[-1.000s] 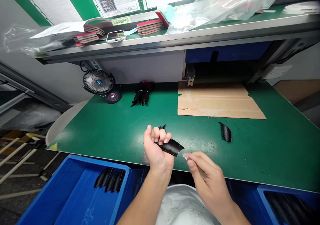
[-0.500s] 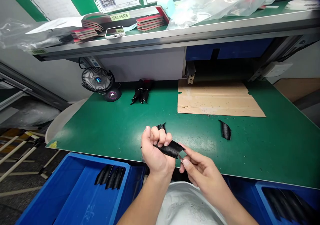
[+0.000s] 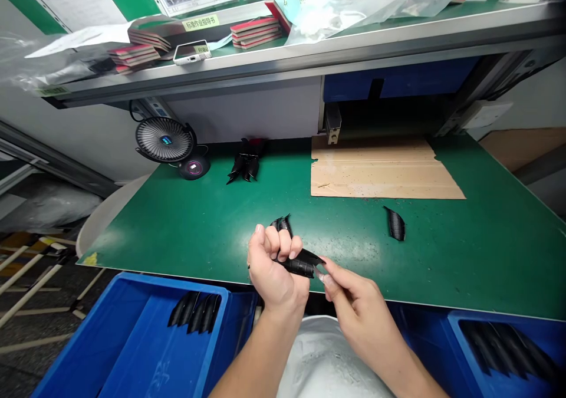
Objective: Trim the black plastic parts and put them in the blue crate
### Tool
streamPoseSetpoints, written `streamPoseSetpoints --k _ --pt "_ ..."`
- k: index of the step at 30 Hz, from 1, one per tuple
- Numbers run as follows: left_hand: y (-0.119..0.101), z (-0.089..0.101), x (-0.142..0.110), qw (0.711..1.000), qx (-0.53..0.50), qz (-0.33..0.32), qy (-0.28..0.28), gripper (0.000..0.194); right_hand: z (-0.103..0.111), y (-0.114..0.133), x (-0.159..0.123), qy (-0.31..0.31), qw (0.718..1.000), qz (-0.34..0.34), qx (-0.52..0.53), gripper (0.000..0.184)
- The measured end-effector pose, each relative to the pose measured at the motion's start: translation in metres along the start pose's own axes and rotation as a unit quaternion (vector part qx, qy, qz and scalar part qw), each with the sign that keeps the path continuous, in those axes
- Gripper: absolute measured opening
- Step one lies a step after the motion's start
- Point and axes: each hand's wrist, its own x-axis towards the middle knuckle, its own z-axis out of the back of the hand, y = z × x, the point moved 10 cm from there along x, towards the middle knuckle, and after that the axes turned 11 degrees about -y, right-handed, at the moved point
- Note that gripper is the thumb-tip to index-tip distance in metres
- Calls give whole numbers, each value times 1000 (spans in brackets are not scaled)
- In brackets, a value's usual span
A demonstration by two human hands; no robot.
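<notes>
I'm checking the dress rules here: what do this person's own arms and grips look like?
The left grip and right grip are ungloved, with no rings showing. The left forearm and right forearm are slim and sleeveless, without visible watch, bracelet or markings.

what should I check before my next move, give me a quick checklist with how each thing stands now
1. Left hand firmly around the curved black piece: ok, fingers curled over it.
2. Right hand pinching the small thin piece: ok, at the black piece's near-right end.
3. Thin piece's edge sharp enough: cannot tell, too small and partly hidden by fingers.
4. Loose black piece away from both hands: ok, on the table at right.
5. Green table free of debris: not ok, dark specks are scattered there.
</notes>
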Motion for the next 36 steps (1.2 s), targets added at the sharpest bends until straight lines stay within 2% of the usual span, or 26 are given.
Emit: streamPoseSetpoints --k 5,11,24,26,28,30,32,34,36 --pt "0 -1 -1 1000 10 -3 -1 44 3 8 0 -13 998 42 -33 36" --pt "1 0 0 1000 25 -6 -1 45 5 6 -1 -29 993 65 -96 38" --pt "2 3 2 1000 22 -12 -4 45 8 14 -1 -64 967 143 -202 44" --pt "3 3 3 1000 25 -13 -5 45 6 16 -3 -67 954 162 -244 45" --pt "4 4 4 1000 26 -10 -9 45 6 20 -6 -80 927 194 -311 46" --pt "5 4 6 1000 21 -4 -12 44 8 28 -11 -109 891 246 -367 44" --pt "5 5 10 1000 11 6 -15 43 13 38 -19 -140 868 305 -366 45" --pt "5 6 14 1000 0 22 -18 42 21 44 -23 -162 880 333 -297 49" --pt "12 5 17 998 -12 60 -22 41 32 40 -18 -175 923 293 -178 49"
